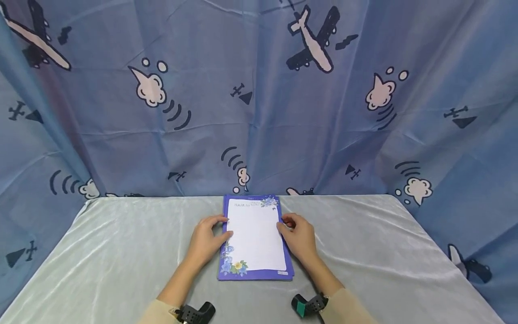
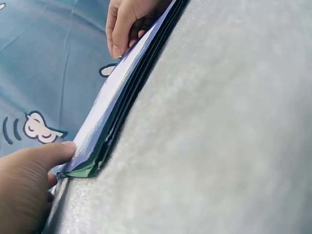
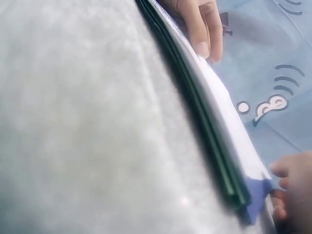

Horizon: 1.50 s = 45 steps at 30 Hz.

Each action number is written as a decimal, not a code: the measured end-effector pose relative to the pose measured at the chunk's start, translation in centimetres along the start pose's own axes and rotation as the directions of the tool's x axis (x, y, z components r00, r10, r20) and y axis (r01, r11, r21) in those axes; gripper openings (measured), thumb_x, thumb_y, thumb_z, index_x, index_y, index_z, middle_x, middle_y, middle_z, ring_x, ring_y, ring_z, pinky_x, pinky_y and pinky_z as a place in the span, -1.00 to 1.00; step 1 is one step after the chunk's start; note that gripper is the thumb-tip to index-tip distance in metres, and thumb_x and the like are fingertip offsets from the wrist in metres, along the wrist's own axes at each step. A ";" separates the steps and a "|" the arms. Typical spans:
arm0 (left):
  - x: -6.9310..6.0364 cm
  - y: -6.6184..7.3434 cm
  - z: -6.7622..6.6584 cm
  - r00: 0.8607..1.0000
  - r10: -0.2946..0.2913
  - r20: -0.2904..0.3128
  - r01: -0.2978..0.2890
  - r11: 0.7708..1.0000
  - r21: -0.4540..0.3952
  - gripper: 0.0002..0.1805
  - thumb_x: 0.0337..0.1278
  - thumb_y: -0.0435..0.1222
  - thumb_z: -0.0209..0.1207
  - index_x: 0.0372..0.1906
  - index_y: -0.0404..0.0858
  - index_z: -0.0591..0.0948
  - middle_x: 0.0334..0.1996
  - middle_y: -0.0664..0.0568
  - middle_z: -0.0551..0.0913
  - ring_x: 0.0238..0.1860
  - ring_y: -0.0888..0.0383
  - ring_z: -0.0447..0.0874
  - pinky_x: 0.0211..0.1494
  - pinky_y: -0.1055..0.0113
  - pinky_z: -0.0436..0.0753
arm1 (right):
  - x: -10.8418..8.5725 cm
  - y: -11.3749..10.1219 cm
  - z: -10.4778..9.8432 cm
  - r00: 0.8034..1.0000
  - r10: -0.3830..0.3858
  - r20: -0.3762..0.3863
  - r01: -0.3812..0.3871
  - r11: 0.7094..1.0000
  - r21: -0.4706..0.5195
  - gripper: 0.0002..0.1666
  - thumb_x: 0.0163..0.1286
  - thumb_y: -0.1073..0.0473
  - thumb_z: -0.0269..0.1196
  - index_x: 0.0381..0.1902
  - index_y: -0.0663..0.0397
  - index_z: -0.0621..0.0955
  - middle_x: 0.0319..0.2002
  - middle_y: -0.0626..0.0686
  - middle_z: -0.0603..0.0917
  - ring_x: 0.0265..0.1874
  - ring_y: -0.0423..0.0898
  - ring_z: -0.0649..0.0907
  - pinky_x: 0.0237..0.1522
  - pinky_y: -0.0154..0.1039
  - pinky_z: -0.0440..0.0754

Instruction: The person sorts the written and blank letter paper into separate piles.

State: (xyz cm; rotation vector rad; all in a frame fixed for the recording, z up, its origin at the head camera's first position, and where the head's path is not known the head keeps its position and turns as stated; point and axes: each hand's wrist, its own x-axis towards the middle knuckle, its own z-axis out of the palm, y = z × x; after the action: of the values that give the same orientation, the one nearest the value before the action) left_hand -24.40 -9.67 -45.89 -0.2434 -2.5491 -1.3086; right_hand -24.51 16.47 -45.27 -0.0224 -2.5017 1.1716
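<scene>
A stack of flat sheets or folders (image 1: 256, 236) lies upright to the viewer on the table. Its top has a purple border, a white panel and blue and yellow flowers in two corners. Thick layered edges, dark green in places, show on the stack (image 3: 214, 161) in the right wrist view. At the left edge, my left hand (image 1: 205, 240) grips the stack with its thumb on top. My right hand (image 1: 299, 236) pinches the right edge, thumb also on top. The undersides of the fingers are partly hidden in both wrist views.
A pale, velvety cloth (image 1: 384, 252) covers the table. Behind it hangs a blue curtain (image 1: 259, 99) printed with planes and clouds, reaching the table's back edge. Black wrist cameras (image 1: 198, 312) sit at both cuffs.
</scene>
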 end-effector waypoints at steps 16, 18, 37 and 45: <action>-0.4 0.2 0.0 0.999 -0.015 0.046 0.009 0.993 0.114 -0.65 0.02 -0.18 0.49 -0.07 -0.19 0.75 0.24 -0.11 0.65 0.36 -0.13 0.50 0.44 -0.10 0.43 | -0.3 0.2 0.0 1.000 -0.023 -0.001 0.023 0.999 0.045 -0.68 0.11 0.31 0.51 -0.13 0.21 0.74 -0.30 0.12 0.71 -0.31 -0.09 0.65 -0.28 -0.44 0.58; -0.4 0.2 0.0 0.999 -0.016 0.047 0.011 0.993 0.119 -0.66 0.02 -0.18 0.49 -0.07 -0.19 0.76 0.24 -0.11 0.65 0.36 -0.14 0.50 0.44 -0.10 0.43 | -0.4 0.1 0.0 1.000 -0.017 -0.003 0.018 0.998 0.065 -0.70 0.12 0.33 0.50 -0.15 0.22 0.74 -0.34 0.12 0.70 -0.35 -0.11 0.62 -0.32 -0.46 0.56; -0.5 0.4 -0.1 0.998 -0.029 0.058 0.021 0.991 0.131 -0.68 0.05 -0.16 0.48 -0.09 -0.19 0.76 0.23 -0.11 0.65 0.35 -0.13 0.50 0.44 -0.09 0.43 | -0.6 0.0 0.1 1.000 0.004 -0.018 -0.004 1.000 0.004 -0.65 0.12 0.23 0.53 -0.12 0.21 0.75 -0.28 0.13 0.73 -0.32 -0.09 0.65 -0.27 -0.37 0.60; -0.5 0.5 -0.1 0.998 -0.022 0.054 0.015 0.991 0.130 -0.69 0.04 -0.17 0.48 -0.11 -0.19 0.76 0.23 -0.11 0.65 0.35 -0.13 0.50 0.44 -0.10 0.43 | -0.6 0.0 0.0 0.999 -0.002 -0.033 0.005 0.996 0.085 -0.69 0.11 0.30 0.53 -0.17 0.23 0.75 -0.33 0.14 0.74 -0.37 -0.10 0.63 -0.31 -0.45 0.58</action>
State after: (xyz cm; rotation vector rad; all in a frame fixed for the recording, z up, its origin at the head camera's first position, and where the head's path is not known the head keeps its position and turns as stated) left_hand -23.73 -9.44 -45.61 -0.2337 -2.6762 -1.1522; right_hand -23.95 16.35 -45.48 -0.0150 -2.4207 1.2649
